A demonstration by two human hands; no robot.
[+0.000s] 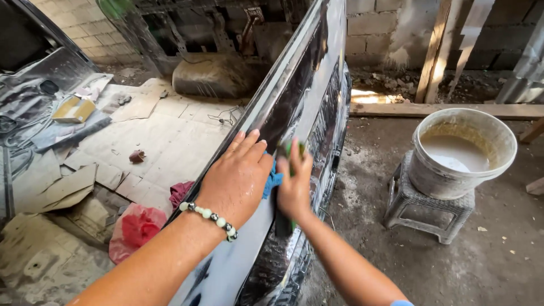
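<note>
Nearest, the left hand [238, 177] lies flat with its fingers spread and pressed on the top edge of a glossy dark metal vehicle panel [309, 96], a smooth, mirror-like sheet standing on edge and running away from the camera. A bracelet of pale round beads [211, 215] circles that wrist. A crumpled blue cloth [272, 182] shows between the 2 hands, partly under the left palm and touching the panel's edge. Just beside it, the right hand [294, 184] is curled shut around a green and dark pad [290, 150], holding it against the panel's wet, streaked outer face.

On the left, the floor is covered with flat, creased sheets of brown cardboard [164, 141], and a soft red rag [136, 226] lies bunched near the panel's foot. To the right, well apart from the hands, a round, grimy white plastic bucket [436, 181] of cloudy water stands on a small grey woven-pattern plastic stool [425, 212] on dusty concrete. Farthest back, rough grey block walls [371, 25] and leaning wooden planks [433, 51] stand.
</note>
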